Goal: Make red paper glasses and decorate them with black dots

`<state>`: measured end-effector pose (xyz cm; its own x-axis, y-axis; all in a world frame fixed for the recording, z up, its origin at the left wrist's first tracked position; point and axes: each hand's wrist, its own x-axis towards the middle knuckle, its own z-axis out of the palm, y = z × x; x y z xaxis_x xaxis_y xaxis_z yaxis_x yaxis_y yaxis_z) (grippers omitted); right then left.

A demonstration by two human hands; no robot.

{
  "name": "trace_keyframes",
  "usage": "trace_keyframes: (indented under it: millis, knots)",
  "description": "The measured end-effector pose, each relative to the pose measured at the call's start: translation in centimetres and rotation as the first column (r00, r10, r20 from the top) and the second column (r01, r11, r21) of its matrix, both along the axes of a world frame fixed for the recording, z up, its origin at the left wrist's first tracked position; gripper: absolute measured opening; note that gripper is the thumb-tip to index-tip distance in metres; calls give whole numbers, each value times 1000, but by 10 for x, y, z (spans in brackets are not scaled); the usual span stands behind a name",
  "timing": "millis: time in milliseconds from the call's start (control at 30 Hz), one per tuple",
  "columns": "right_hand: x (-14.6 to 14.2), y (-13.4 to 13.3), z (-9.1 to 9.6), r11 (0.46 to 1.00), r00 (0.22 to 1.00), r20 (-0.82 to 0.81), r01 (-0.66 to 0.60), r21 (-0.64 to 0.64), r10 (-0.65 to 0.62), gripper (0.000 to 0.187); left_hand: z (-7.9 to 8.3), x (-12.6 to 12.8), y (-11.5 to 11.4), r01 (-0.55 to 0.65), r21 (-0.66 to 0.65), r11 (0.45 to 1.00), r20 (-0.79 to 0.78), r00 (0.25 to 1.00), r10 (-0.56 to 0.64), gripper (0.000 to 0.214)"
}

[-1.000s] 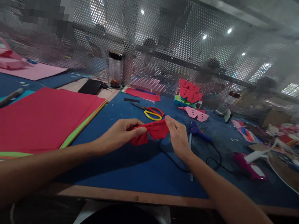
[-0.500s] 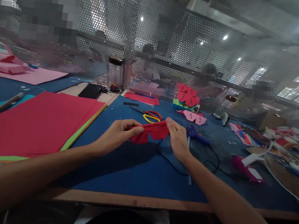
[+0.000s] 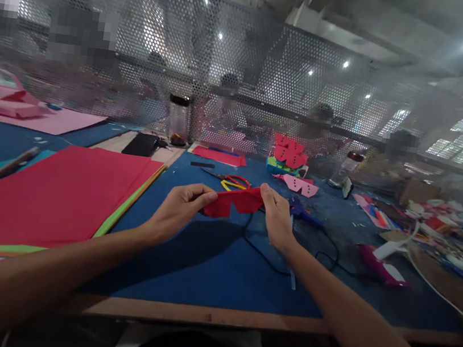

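Note:
Both of my hands hold a small folded red paper piece (image 3: 234, 201) above the blue table mat (image 3: 210, 262). My left hand (image 3: 179, 209) pinches its left end with fingers curled closed. My right hand (image 3: 276, 217) grips its right end between thumb and fingers. The piece is stretched flat between the two hands, a little above the mat.
A stack of large red sheets (image 3: 52, 188) over green ones lies at the left. Behind my hands are scissors with red and yellow handles (image 3: 232, 182), a blue glue gun (image 3: 306, 212) with a black cord, red and pink cut-outs (image 3: 290, 150), a pink tool (image 3: 382, 266), a jar (image 3: 177, 120). A perforated metal screen (image 3: 245, 78) closes the back.
The red piece has been pulled flatter and lifted slightly between my hands. The camera has tilted a little; both hands stay at the same spot.

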<state>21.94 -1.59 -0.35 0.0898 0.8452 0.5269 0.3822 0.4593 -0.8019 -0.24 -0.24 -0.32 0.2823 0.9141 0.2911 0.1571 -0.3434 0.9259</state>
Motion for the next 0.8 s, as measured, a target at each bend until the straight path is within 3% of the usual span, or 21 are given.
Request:
trace_keyframes:
  millis: [333,533,633,800]
  knots:
    - [3,0,6,995,998,53,22,99,-28,44,3,0,1,63,-77,995,207,977,-46,37]
    - [3,-9,13,961,982,179,2,275,-53,37,0,-2,5,52,-200,978,302,953,11,34]
    - [8,-11,11,920,934,344,-53,388,-92,30,-2,-2,7,127,-286,950,339,940,-24,33]
    - [13,-14,9,823,760,599,-158,546,-252,30,-3,-1,6,252,-355,900,383,918,-106,30]
